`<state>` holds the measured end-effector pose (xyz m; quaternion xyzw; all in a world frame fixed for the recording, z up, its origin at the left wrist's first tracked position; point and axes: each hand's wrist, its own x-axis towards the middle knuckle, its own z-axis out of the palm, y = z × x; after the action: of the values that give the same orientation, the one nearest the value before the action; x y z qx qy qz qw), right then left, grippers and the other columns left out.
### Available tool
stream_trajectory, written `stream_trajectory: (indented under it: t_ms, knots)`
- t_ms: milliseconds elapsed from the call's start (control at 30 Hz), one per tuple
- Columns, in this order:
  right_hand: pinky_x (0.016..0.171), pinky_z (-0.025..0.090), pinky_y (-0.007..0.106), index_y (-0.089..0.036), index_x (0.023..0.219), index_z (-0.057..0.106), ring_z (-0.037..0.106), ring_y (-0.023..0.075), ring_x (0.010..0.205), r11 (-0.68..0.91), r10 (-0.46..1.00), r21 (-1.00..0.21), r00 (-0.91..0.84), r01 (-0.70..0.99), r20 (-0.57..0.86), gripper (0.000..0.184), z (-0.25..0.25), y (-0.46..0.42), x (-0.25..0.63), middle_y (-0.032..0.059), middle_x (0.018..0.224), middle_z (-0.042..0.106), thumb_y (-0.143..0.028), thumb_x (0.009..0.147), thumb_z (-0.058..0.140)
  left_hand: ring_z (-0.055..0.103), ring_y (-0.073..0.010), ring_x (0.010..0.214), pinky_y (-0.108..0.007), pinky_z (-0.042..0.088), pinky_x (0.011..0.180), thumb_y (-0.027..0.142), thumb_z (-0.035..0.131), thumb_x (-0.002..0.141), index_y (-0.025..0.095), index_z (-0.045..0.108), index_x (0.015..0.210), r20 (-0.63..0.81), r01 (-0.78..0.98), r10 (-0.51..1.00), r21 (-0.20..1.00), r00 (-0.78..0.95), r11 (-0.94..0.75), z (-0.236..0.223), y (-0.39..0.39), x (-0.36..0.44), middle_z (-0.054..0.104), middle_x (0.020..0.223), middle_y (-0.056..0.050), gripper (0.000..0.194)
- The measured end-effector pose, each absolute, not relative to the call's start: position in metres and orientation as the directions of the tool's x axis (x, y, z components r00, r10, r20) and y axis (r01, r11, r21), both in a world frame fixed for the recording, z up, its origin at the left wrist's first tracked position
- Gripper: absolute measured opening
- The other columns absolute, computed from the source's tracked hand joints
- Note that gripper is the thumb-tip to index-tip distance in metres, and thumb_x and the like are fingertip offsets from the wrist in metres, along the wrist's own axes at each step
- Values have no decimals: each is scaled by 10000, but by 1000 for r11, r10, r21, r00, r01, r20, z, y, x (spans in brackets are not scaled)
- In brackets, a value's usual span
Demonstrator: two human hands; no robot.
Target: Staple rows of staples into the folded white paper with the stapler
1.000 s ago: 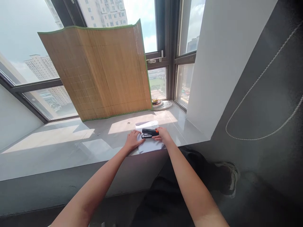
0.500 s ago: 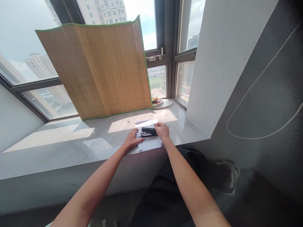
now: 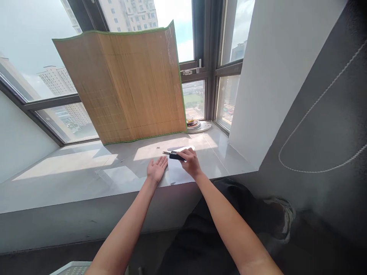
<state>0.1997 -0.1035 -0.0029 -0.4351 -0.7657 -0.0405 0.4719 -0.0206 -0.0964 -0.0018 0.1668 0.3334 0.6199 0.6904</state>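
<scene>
The left hand (image 3: 156,170) is palm up, fingers stretched out. The right hand (image 3: 191,162) curls its fingers around the black stapler (image 3: 175,155), whose metal tip is near the left fingertips.

Daylight streaming through windows (image 3: 185,42) behind the bamboo mat (image 3: 129,88), glare washing out nearly white above it, bright sun patches and shadows across the sill (image 3: 71,187) below it, wall (image 3: 329,141) far to its right dim, wide-angle stretch toward the edges

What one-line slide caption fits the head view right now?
Right hand grips a black stapler over white paper; left hand open, palm up, beside the sheet.
</scene>
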Motion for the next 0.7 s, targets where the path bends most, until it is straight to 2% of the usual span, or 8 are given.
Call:
stream_trajectory:
  t_ms: [133,267,333,433,567,700]
  knots:
    - [994,406,414,-261,1218,749,592,230,1048,735,387,14,-437,677,812,339,-2,-112,185,66,1135,757,-53,1014,575,740,-245,1075,-379,647,875,422,291,1117,110,613,1295,-226,-824,973,540,54,171,-3,-100,-15,703,1234,-207,482]
    - [1000,401,417,-263,1218,721,588,217,1059,750,294,173,-557,638,777,291,-5,-113,173,55,1155,744,-81,1045,574,719,-205,857,-341,635,781,392,275,1127,129,659,1041,-248,-769,967,606,59,202,-6,-99,-18,716,1002,-146,473]
    - [999,408,418,-261,1225,711,591,217,1071,752,287,198,-582,629,761,280,-4,-114,171,55,1180,737,-93,1057,564,707,-194,833,-338,627,792,368,285,1125,141,666,996,-256,-712,966,670,42,209,-8,-98,-21,718,997,-138,462]
    - [1018,411,428,-262,1235,704,595,222,1091,744,330,162,-567,648,755,277,0,-118,175,59,1214,730,-110,1074,536,721,-197,937,-343,621,870,315,287,1117,144,693,1105,-192,-679,981,719,9,147,-9,-96,-22,733,1095,-149,440]
    - [1030,404,423,-269,1224,707,593,225,1104,743,377,119,-559,658,739,282,2,-123,176,63,1226,723,-113,1075,526,726,-187,972,-336,631,878,266,291,1103,126,665,1299,-143,-714,990,694,-12,92,-9,-94,-20,733,1187,-164,445]
    - [1013,372,414,-271,1205,728,584,228,1081,740,391,102,-549,665,739,332,-1,-122,170,54,1185,743,-68,1050,515,736,-190,951,-330,649,825,250,290,1105,98,657,1297,-191,-734,981,665,10,137,-10,-94,-19,720,1243,-189,442]
